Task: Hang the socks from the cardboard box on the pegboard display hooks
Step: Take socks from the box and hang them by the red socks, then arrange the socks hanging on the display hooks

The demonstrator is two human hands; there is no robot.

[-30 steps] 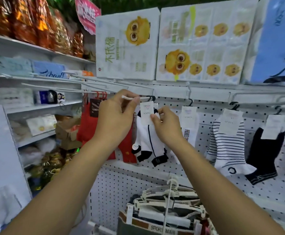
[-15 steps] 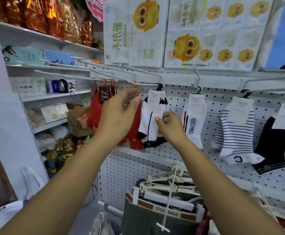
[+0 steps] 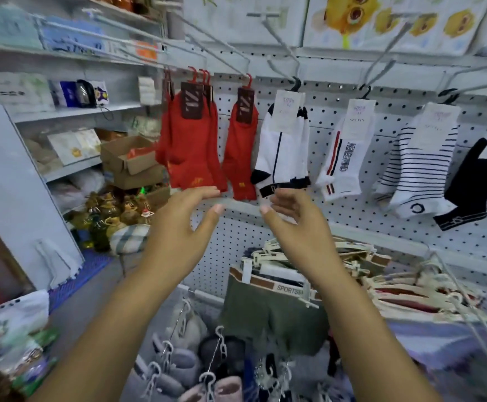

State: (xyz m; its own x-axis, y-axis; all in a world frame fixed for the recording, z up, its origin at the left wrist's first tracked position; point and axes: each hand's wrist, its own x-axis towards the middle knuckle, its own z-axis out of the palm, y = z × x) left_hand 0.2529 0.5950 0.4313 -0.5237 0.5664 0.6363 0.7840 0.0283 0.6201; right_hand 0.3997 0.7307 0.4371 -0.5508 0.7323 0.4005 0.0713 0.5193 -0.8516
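Observation:
White socks with black trim (image 3: 284, 146) hang by a black hanger from a pegboard hook (image 3: 280, 44). Red socks (image 3: 191, 140) hang to their left, and a single red pair (image 3: 241, 146) sits between them. Further right hang white striped-cuff socks (image 3: 345, 152), striped socks (image 3: 416, 161) and black socks (image 3: 465, 184). My left hand (image 3: 184, 227) and my right hand (image 3: 300, 224) are both below the socks, fingers relaxed, holding nothing. An open cardboard box (image 3: 129, 161) sits on the shelf at left.
The pegboard (image 3: 381, 216) spans the back wall. Underwear on white hangers (image 3: 280, 282) juts out below my hands. Clip hangers with slippers (image 3: 207, 369) hang lower down. Shelves (image 3: 71, 111) at left hold boxed goods and bottles (image 3: 112, 216). Tissue packs (image 3: 381, 21) sit above.
Both hands let go of the white socks' tag and hook and dropped below the socks. The white socks now hang free, and the view has tilted downward.

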